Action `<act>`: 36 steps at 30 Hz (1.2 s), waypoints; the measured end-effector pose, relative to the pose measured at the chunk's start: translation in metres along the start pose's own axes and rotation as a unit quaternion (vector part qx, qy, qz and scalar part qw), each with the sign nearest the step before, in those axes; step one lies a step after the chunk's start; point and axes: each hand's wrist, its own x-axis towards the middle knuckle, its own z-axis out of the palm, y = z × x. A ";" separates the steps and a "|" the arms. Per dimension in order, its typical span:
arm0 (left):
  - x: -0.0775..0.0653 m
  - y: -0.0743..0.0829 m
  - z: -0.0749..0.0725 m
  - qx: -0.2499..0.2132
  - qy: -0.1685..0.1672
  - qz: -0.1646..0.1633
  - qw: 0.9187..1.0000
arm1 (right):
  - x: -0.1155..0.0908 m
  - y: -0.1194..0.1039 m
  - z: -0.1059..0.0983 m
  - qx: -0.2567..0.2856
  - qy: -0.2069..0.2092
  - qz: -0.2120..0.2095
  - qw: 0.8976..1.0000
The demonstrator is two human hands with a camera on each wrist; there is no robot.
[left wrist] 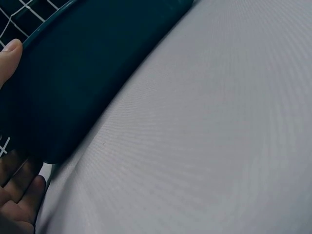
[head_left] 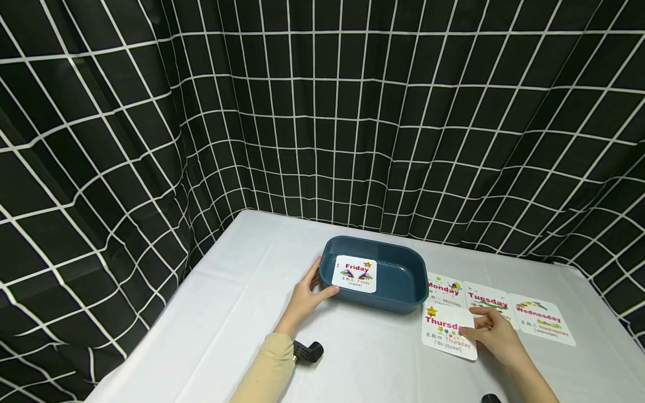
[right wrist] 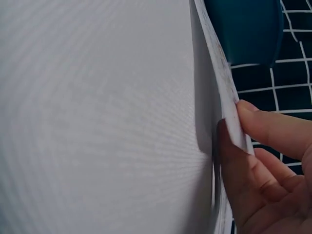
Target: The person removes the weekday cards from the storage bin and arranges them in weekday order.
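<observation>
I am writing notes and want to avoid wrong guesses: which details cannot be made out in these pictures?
Head view: whatever lies beneath the Friday card in the dark blue tray; the card hides it.
Head view: the Monday card's lower edge, under the Thursday card.
Head view: the large "Thursday" ending, behind the right hand.
Right wrist view: the Thursday card's print, seen nearly edge-on.
Left wrist view: the tray's inside, behind its wall.

The right hand (right wrist: 275,195) is pinching the near end of a white card (right wrist: 229,97). Beyond the hand a teal container (right wrist: 248,31) is showing, with white-lined dark fabric (right wrist: 292,44) behind; white cloth (right wrist: 97,117) is spreading beside the hand.
</observation>
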 end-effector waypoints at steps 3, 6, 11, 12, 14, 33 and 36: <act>-0.002 0.010 -0.002 -0.012 -0.005 0.008 1.000 | 0.000 0.001 0.001 -0.027 0.006 -0.015 0.999; -0.006 0.026 -0.005 -0.021 -0.011 0.012 1.000 | -0.001 0.001 0.001 -0.041 0.010 -0.018 0.999; -0.003 0.014 -0.003 -0.006 -0.006 0.007 1.000 | -0.002 0.001 0.001 -0.054 0.008 -0.013 0.998; -0.002 0.009 -0.002 -0.002 -0.004 0.006 1.000 | -0.002 0.001 0.001 -0.057 0.008 -0.013 0.998; 0.001 0.000 -0.001 0.006 -0.002 0.004 1.000 | -0.003 0.001 0.000 -0.063 0.007 -0.016 0.998; -0.004 0.017 -0.003 -0.011 -0.007 0.021 1.000 | -0.003 0.002 0.000 -0.110 0.007 -0.041 0.993; -0.007 0.030 -0.006 -0.020 -0.013 0.023 0.999 | -0.003 0.001 0.000 -0.114 0.005 -0.038 0.993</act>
